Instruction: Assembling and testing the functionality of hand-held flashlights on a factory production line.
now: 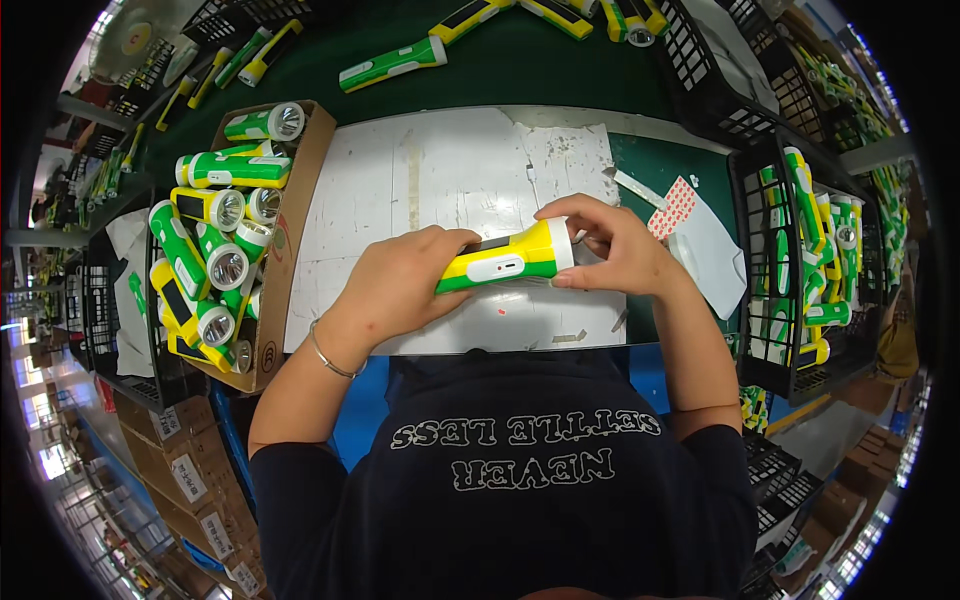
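Note:
A yellow and green flashlight (pixel 508 257) with a white head rim lies level in front of me, above the white board. My left hand (pixel 405 275) is wrapped round its tail end, which the fingers hide. At the other end, my right hand (pixel 615 245) grips the head, thumb at the lower edge of the rim and forefinger at the upper edge. A white oval panel with a small slot shows on the side turned to me, and a dark panel shows on top. The lens faces my right palm and is hidden.
At left, a cardboard box (pixel 312 165) holds several flashlights. A black crate (pixel 745 235) with more stands at right. Beside the white board (pixel 370 180) lie a sheet of red-dotted stickers (pixel 675 207) and a cutter knife (pixel 638 187). Another flashlight (pixel 392 64) lies beyond the board.

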Demonstrator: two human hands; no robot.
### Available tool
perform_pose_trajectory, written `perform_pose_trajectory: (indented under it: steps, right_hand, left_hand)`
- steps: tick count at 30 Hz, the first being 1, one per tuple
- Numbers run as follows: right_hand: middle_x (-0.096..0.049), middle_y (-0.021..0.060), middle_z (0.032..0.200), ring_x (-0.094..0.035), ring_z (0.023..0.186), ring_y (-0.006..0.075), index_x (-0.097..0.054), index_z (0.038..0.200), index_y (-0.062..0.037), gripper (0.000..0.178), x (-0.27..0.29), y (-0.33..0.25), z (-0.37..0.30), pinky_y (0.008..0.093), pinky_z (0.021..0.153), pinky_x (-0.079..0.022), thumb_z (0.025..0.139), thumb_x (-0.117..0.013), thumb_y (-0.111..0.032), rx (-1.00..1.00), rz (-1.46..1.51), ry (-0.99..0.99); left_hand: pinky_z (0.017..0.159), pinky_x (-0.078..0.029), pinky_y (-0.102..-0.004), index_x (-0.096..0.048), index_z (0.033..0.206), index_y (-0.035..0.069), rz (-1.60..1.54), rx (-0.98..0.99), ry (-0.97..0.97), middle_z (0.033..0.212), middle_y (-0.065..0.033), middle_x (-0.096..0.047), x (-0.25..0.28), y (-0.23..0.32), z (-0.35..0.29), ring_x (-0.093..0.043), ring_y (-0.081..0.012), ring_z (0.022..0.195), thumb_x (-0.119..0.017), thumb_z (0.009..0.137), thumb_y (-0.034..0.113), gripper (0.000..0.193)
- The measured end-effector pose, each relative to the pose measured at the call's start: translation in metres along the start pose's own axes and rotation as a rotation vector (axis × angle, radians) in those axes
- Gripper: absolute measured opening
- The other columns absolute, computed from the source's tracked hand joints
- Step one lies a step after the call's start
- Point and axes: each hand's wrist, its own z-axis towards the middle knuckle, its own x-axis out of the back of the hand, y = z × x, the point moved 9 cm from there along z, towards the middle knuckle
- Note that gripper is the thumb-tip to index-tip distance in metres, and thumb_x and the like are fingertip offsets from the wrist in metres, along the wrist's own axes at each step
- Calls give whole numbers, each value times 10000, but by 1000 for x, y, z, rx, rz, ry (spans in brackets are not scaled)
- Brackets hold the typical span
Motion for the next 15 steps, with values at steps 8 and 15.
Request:
perform_pose_trajectory:
  steps: [8,15]
  right_hand:
    - [-603,-7,994,-309,583,8,-551,1186,-78,652,5,-4,-2,156,509,-255,592,-808,-153,-13,22,12]
    - [-545,-20,846,-332,543,34,-578,1169,-145,641,16,-3,-3,170,514,-319,590,-836,-236,88,21,70]
  left_hand:
    - [646,-501,-339,-571,1082,105,47,-56,70,845,-66,-624,13,2,-4,-625,-244,750,-711,714,190,403]
    - [643,-494,-343,-593,923,92,131,88,-21,813,-70,-617,23,-28,-13,-618,-264,749,-725,665,201,310]
